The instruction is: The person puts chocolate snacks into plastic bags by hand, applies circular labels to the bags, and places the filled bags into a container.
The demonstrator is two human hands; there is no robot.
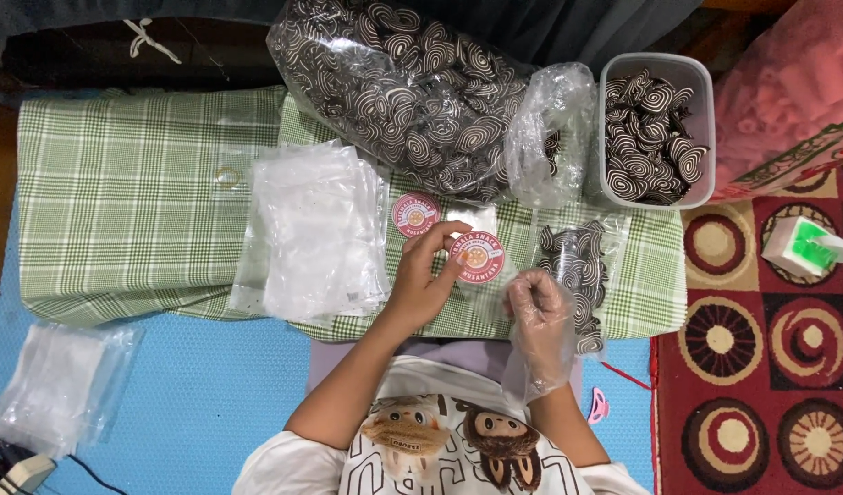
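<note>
My bare left hand (pixel 424 286) pinches a round pink sticker (pixel 477 258) between thumb and fingers, over a small clear bag (pixel 481 275) lying on the green checked cloth (pixel 128 192). A second round pink sticker (pixel 414 214) lies just above my fingers. My right hand (pixel 537 312), in a clear plastic glove, is curled and presses on the right edge of that clear bag. Beside it lies a small filled bag of dark swirl-patterned snacks (pixel 582 275).
A big clear bag of swirl snacks (pixel 403 82) lies at the top, with a smaller plastic bag (pixel 551 128) and a grey tub of snacks (pixel 658 128) to its right. Stacks of empty clear bags (pixel 316 229) (pixel 59 385) sit left. A green-and-white device (pixel 806 249) rests on the patterned rug (pixel 760 367).
</note>
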